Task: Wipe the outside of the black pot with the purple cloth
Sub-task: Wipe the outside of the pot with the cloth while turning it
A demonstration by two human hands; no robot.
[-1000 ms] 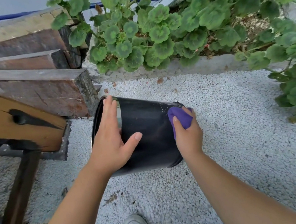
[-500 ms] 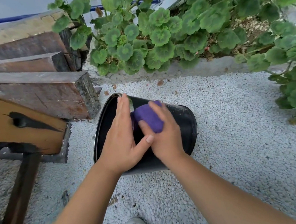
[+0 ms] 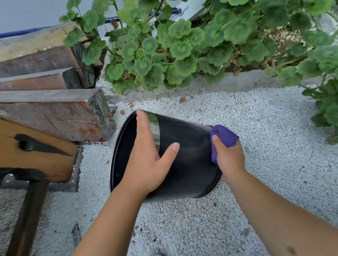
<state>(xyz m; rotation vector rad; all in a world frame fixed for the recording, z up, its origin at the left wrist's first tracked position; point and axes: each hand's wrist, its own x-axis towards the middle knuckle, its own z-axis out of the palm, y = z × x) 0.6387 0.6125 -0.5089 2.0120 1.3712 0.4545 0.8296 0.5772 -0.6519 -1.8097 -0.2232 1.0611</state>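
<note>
Black pot (image 3: pixel 189 157) on its side on gravel (image 3: pixel 275 156), frame centre; left hand (image 3: pixel 148 158) spread flat over rim end, right hand (image 3: pixel 229 158) clenched on purple cloth (image 3: pixel 225 135) at base; likely light, smooth, roll-prone, so best steadied at rim.

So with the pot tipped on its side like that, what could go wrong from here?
The black pot lies tilted on loose white gravel, steadied only by the left hand laid over its side, so it could roll or slip under wiping pressure. The purple cloth, bunched in the right hand, sits at the base end; a slip might drag it through the gravel and pick up grit.
</note>
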